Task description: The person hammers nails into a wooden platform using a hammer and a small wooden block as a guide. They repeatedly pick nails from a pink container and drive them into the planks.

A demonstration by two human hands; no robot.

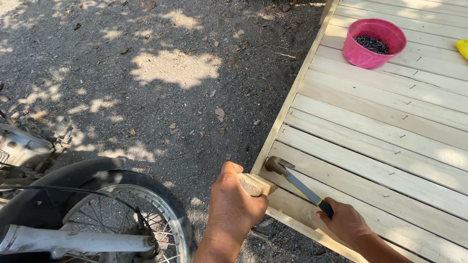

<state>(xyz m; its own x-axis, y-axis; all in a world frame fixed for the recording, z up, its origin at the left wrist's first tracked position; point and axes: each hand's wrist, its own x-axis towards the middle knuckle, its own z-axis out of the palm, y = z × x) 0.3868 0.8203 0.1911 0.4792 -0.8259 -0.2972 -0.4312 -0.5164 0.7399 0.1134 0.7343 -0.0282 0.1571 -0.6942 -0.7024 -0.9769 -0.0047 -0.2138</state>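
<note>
My left hand [233,204] grips a small block of pale wood [256,184] and presses it against the near left edge of a slatted wooden panel [380,126]. My right hand [345,223] holds a hammer [292,178] by its blue and yellow handle. The hammer's head rests on the panel's edge slat, just above the block. Small nails stick up from several slats.
A pink bowl [363,56] holding dark nails sits on the panel at the top right, next to a yellow object [462,47] at the frame edge. A motorcycle wheel [122,214] and fender stand at the bottom left on gravel ground [170,97].
</note>
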